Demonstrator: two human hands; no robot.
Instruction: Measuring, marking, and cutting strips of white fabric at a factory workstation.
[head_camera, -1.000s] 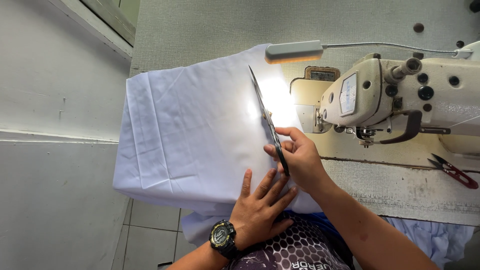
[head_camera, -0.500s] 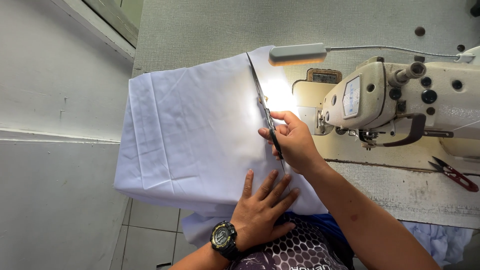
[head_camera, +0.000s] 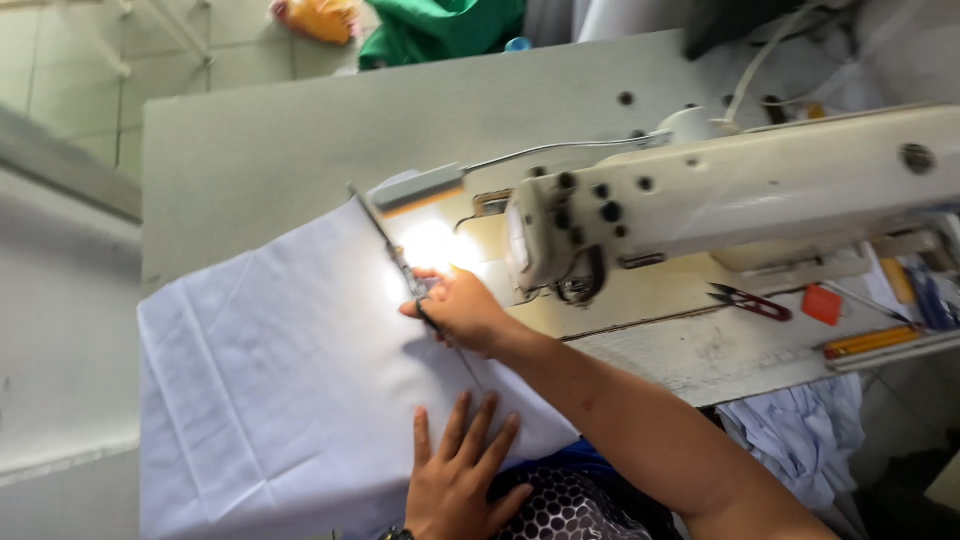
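The scissors (head_camera: 395, 250) have been advanced further along the white cloth (head_camera: 280, 390), at frame centre; the right hand (head_camera: 460, 312) is closed around their handles; the left hand (head_camera: 455, 478) is pressed flat, fingers spread, on the cloth at lower centre, beside the sewing machine (head_camera: 720, 190).

Possible label: pale oblong plate (head_camera: 519, 237) on the end face of the cream sewing machine (head_camera: 760, 190), facing the lit cloth; markings too blurred to tell. Orange-yellow bag or package (head_camera: 320, 17) lies at the top edge, beyond the desk (head_camera: 300, 140). No signs or screens seen.
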